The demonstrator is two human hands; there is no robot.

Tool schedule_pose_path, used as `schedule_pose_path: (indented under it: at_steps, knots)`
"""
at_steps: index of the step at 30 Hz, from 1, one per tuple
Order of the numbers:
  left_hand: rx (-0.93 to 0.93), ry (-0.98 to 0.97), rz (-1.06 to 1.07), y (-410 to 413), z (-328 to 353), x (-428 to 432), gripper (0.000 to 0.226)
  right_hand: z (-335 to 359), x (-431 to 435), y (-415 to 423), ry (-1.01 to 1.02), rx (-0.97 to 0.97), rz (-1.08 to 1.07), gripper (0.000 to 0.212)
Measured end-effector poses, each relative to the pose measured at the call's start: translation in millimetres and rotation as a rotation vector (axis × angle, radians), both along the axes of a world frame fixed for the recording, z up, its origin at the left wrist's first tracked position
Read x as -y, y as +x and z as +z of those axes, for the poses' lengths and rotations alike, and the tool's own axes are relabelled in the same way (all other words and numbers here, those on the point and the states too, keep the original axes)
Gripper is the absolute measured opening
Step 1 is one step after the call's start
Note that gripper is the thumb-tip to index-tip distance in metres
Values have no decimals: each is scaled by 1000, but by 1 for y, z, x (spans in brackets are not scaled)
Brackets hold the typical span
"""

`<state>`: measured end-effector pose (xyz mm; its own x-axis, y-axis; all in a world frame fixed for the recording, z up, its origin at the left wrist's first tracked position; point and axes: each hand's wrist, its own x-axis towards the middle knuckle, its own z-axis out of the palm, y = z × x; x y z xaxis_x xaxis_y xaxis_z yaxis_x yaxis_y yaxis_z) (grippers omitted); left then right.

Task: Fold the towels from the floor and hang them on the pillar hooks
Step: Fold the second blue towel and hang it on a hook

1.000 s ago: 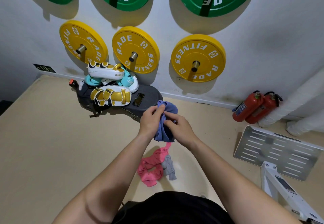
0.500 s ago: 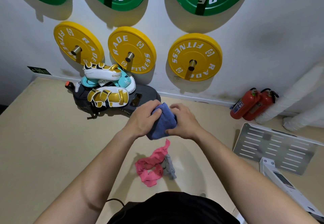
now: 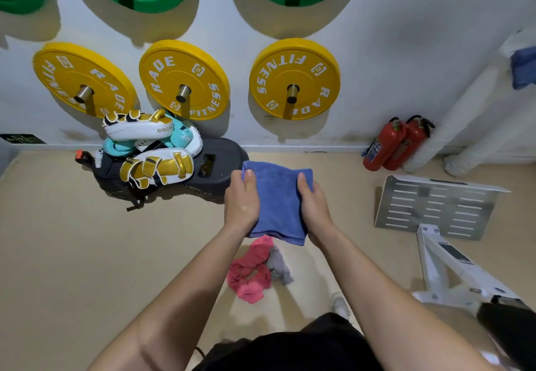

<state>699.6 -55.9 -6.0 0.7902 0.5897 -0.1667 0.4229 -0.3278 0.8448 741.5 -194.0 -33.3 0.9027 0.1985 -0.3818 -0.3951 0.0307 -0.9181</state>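
A blue towel (image 3: 279, 202) is held flat in the air as a folded rectangle in front of me. My left hand (image 3: 242, 199) grips its left edge with the thumb on top, and my right hand (image 3: 311, 201) grips its right edge the same way. Below them on the beige floor lie a crumpled pink towel (image 3: 250, 272) and a grey towel (image 3: 279, 266), touching each other. Another blue towel (image 3: 523, 66) hangs on the white pillar (image 3: 475, 103) at the far right edge. No hook is visible.
Boxing pads (image 3: 150, 150) are piled on a black mat (image 3: 223, 164) against the wall. Two red fire extinguishers (image 3: 394, 144) stand by the pillar's base. A white machine frame with a slotted metal plate (image 3: 435, 205) fills the right floor. Yellow and green weight plates hang on the wall.
The blue towel went from a bunched wad between my hands to a flat folded rectangle held by both side edges. My view has tilted up slightly.
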Motion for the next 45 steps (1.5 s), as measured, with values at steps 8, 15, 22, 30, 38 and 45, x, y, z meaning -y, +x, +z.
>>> schedule_pose_path:
  at_steps: [8,15,22,30,38,45]
  knots:
    - [-136,62,-174,56,-26,53,33,-12,68,44,-482,158,-252,38]
    - [-148,-140,-336,167,-18,166,34,-6,196,132,-473,84,-255,35]
    - [-256,-295,-497,270,16,298,38,50,344,214,-513,62,-205,26]
    - [-246,-291,-729,382,35,405,11,59,454,307,-700,102,-242,33]
    - [-180,-259,-893,537,48,505,9,67,551,442,-827,82,-419,38]
    - [-186,-223,-974,654,55,579,13,78,621,539,-739,6,-595,36]
